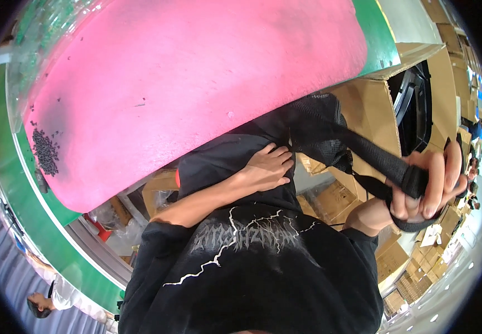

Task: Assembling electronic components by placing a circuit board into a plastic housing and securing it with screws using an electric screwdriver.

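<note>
My left hand [267,165] lies flat on my black-clothed thigh, fingers slightly apart and holding nothing. On the right, my raised right hand [431,181] has its fingers wrapped round a black webbing strap [372,151], which loops about the hand. The strap runs down to a black mesh piece [321,131] lying across my lap beside the table edge. Whether that piece is a bag or something else, I cannot tell. Part of it merges with the dark cloth under the table edge.
A pink mat [196,83] covers much of the green table [1,133]. Small black bits [45,153] are heaped at its left. An open cardboard box [366,111] stands right, another holds black plastic parts [416,103]. Another person [57,295] is at far lower left.
</note>
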Motion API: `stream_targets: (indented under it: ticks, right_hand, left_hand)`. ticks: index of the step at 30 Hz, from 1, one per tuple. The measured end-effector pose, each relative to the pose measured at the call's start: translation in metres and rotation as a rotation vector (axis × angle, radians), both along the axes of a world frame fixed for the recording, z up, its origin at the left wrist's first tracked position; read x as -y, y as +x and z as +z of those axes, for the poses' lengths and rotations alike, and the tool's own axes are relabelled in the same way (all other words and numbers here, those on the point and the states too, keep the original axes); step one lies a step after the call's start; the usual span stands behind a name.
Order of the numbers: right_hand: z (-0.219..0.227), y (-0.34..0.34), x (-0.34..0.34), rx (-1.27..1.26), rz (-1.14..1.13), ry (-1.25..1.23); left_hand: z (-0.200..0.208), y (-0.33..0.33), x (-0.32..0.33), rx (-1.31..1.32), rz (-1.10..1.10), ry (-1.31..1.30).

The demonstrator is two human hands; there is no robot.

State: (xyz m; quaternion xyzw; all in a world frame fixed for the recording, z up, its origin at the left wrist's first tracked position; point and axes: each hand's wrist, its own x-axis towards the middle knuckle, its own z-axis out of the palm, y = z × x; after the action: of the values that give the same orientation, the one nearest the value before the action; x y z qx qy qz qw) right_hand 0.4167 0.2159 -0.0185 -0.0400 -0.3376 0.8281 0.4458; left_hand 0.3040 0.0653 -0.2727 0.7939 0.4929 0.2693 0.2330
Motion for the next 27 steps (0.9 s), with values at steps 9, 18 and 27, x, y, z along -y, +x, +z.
stream_targets:
  ticks: [9, 18, 27]
  right_hand:
    - [-0.050, -0.032, 0.054, -0.341, 0.442, -0.254]
    - [-0.097, -0.085, 0.130, 0.275, 0.666, 0.339]
    - [-0.080, -0.010, 0.067, 1.004, 0.964, 0.685]
  left_hand:
    - [0.036, -0.123, 0.021, 1.533, 0.399, -0.956]
    - [0.096, -0.113, -0.011, 0.234, 0.244, -0.776]
    - [0.071, -0.141, 0.001, -0.025, 0.535, -0.716]
